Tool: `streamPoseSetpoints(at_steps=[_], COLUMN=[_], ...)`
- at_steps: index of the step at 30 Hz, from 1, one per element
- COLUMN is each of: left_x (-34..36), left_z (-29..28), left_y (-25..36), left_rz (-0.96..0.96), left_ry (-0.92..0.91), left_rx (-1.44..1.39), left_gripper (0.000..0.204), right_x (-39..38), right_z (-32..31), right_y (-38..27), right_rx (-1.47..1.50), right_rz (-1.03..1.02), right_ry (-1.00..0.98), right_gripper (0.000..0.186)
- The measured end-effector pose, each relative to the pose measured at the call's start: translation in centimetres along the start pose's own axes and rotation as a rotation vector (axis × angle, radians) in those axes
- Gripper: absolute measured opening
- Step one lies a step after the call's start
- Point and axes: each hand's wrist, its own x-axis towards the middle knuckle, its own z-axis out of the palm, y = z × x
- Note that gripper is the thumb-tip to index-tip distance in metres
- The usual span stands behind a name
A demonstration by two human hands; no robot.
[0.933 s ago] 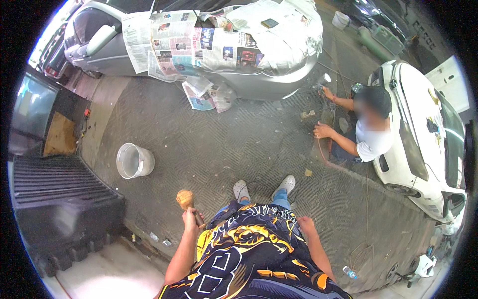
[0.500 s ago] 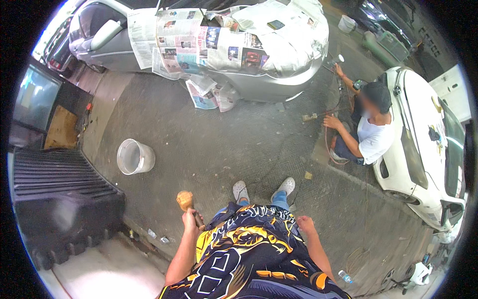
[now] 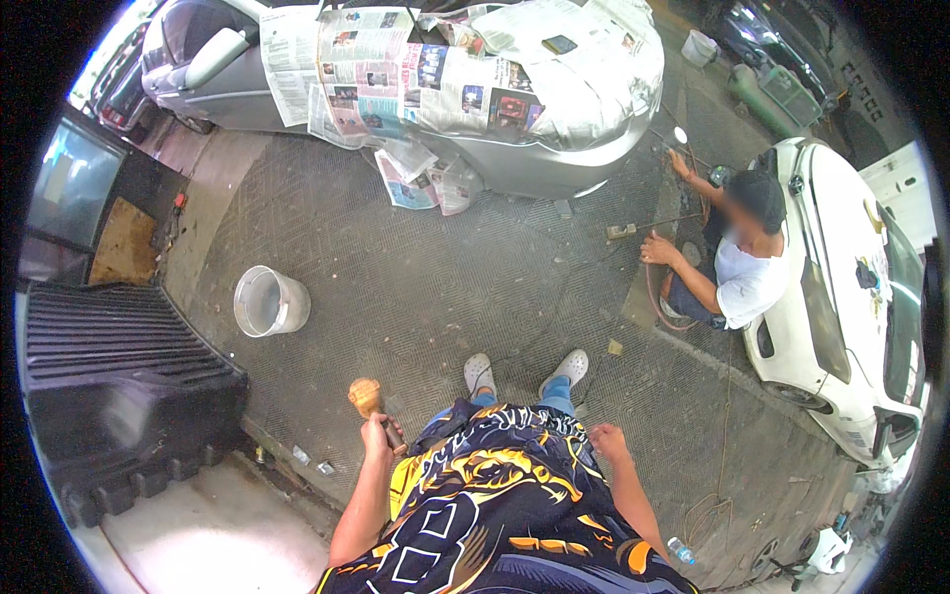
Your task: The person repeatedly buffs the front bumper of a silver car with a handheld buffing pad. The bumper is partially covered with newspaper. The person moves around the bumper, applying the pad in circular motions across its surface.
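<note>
My left hand [image 3: 374,434] grips a tool [image 3: 366,398] with a rounded tan-orange head and a darker handle, held upright at the left side of my black and yellow shirt [image 3: 485,495]. My right hand [image 3: 609,443] hangs by my right hip, fingers loosely bent, with nothing visible in them. My feet in pale clogs [image 3: 562,370] stand on the textured dark floor [image 3: 426,277].
A white bucket [image 3: 269,297] stands ahead-left, beside a black ribbed liner [image 3: 119,376]. A silver car [image 3: 515,168] draped in newspaper [image 3: 445,89] spans the back. A crouching co-worker [image 3: 742,282] holds a tool and hose beside a white car [image 3: 831,297].
The co-worker has lowered into a deeper crouch, upper arm reaching farther up toward the silver car. The view has shifted slightly. My hands have barely moved.
</note>
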Motion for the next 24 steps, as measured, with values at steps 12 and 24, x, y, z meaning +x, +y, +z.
streamPoseSetpoints(at_steps=[12, 24], left_x=[1.4, 1.1], left_z=[0.1, -0.3], left_y=[0.3, 0.5], left_rz=[0.033, 0.036], left_ry=[0.010, -0.034], left_rx=[0.119, 0.105], left_gripper=[0.021, 0.018], right_x=[-1.1, 0.3], right_z=[0.6, 0.5], right_y=[-1.5, -1.8], right_rx=[-0.095, 0.003], right_rz=[-0.035, -0.025], right_ry=[0.023, -0.013], right_gripper=[0.024, 0.025])
